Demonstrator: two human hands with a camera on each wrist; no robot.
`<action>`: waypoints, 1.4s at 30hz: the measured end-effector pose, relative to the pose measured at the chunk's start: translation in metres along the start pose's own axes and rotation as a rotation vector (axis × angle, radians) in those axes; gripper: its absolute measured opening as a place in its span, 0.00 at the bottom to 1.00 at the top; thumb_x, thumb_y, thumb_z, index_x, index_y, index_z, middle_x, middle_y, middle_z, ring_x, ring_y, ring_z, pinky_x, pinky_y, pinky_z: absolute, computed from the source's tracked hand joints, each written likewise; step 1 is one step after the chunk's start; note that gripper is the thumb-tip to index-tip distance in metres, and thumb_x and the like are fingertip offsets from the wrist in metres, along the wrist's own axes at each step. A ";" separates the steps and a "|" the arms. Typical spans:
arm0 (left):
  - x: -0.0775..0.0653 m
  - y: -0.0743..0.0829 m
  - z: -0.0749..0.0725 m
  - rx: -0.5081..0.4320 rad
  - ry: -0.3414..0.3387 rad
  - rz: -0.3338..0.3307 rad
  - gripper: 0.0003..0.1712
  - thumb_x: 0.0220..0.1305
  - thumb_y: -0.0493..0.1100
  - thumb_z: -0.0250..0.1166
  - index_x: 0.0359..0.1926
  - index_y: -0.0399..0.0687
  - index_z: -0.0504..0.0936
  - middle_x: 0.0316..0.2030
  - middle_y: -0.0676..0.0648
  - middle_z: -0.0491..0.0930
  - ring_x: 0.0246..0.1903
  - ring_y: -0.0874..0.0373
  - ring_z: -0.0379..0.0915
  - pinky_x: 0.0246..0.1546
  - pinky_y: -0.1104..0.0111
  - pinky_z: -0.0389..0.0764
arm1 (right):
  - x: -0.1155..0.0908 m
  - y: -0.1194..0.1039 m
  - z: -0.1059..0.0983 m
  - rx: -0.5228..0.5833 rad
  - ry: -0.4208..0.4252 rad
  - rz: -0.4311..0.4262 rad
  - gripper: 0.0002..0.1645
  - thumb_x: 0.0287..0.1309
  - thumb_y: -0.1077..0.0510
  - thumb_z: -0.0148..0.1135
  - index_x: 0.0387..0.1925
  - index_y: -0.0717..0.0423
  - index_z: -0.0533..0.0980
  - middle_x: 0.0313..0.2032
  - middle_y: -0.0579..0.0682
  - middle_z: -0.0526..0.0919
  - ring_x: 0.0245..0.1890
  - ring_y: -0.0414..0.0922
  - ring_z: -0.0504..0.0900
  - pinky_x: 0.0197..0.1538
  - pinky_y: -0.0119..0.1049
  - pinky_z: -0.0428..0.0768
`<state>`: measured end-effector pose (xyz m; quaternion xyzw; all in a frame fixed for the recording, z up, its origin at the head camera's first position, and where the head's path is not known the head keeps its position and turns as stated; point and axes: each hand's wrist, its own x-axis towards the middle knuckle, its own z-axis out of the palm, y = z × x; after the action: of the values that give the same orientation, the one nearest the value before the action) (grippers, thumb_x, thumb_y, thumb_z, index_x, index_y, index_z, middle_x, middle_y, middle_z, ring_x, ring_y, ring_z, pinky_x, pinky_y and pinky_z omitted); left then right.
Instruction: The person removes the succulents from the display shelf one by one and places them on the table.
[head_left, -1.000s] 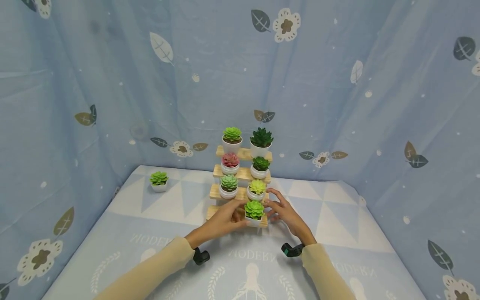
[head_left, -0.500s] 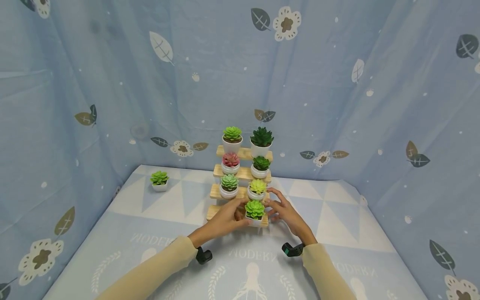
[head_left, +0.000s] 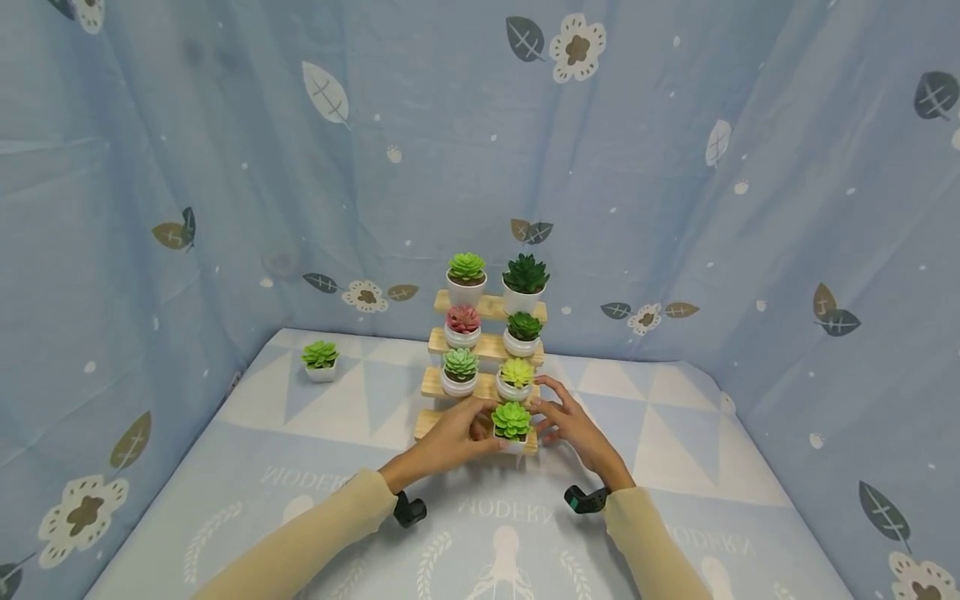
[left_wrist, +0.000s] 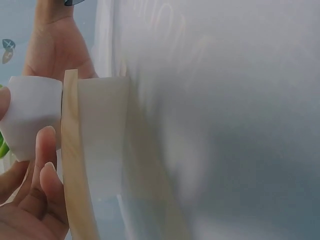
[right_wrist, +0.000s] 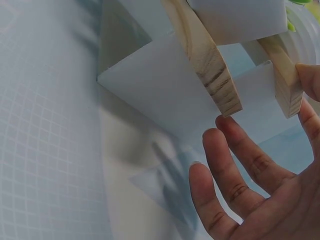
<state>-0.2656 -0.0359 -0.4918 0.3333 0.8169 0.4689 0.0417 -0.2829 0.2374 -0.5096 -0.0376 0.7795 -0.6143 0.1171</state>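
A tiered wooden plant stand with white side panels holds potted artificial succulents in two columns. On its lowest board, at the right, is a bright green succulent in a white square pot. My left hand grips this pot from the left, thumb in front; in the left wrist view the white pot is right against the board's edge. My right hand is at the stand's right side. In the right wrist view, its thumb and index finger pinch a board's end, while the other fingers spread below.
Another green succulent in a white pot stands alone at the back left of the cloth-covered table. Just behind the stand hangs a blue patterned curtain, which also encloses both sides.
The left hand and the bright green succulent have shifted very slightly to the right. The right hand stays at the stand's side, nearly unmoved.
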 end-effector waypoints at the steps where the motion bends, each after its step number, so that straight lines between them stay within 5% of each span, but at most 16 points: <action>1: 0.000 0.001 0.000 0.004 -0.002 -0.001 0.38 0.66 0.56 0.73 0.68 0.41 0.73 0.45 0.52 0.80 0.36 0.64 0.78 0.39 0.68 0.81 | 0.000 0.000 0.000 0.000 -0.001 -0.001 0.34 0.71 0.34 0.59 0.73 0.28 0.61 0.57 0.58 0.81 0.43 0.53 0.83 0.48 0.54 0.82; 28: -0.015 0.001 -0.007 -0.092 0.024 0.000 0.32 0.61 0.53 0.78 0.63 0.52 0.78 0.32 0.53 0.82 0.31 0.60 0.80 0.35 0.66 0.83 | 0.003 0.000 0.000 -0.007 -0.011 0.002 0.35 0.71 0.34 0.59 0.74 0.29 0.61 0.55 0.60 0.82 0.41 0.52 0.83 0.45 0.51 0.83; 42: -0.032 -0.002 -0.026 -0.086 0.035 0.013 0.34 0.59 0.55 0.78 0.63 0.52 0.77 0.31 0.55 0.83 0.32 0.60 0.81 0.37 0.65 0.83 | 0.002 0.000 0.001 0.004 0.008 0.009 0.35 0.69 0.32 0.60 0.73 0.26 0.61 0.54 0.59 0.83 0.41 0.52 0.83 0.44 0.49 0.84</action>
<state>-0.2517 -0.0749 -0.4870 0.3280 0.7943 0.5099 0.0386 -0.2848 0.2358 -0.5106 -0.0316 0.7788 -0.6155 0.1168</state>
